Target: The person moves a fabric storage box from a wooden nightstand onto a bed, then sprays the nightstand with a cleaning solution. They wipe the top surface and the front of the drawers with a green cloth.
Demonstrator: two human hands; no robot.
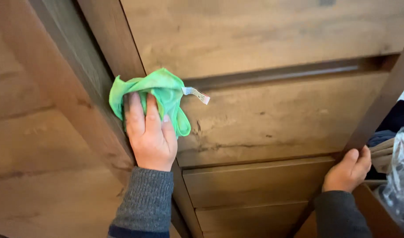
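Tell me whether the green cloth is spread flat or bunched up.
Bunched up. The green cloth sits crumpled in folds under the left hand, its tag sticking out sideways against the wooden cabinet front.

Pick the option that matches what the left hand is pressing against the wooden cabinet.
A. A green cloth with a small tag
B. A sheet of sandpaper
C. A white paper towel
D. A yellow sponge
A: the left hand presses a crumpled green cloth with a small tag against the cabinet frame, while the right hand grips the edge of the open door.
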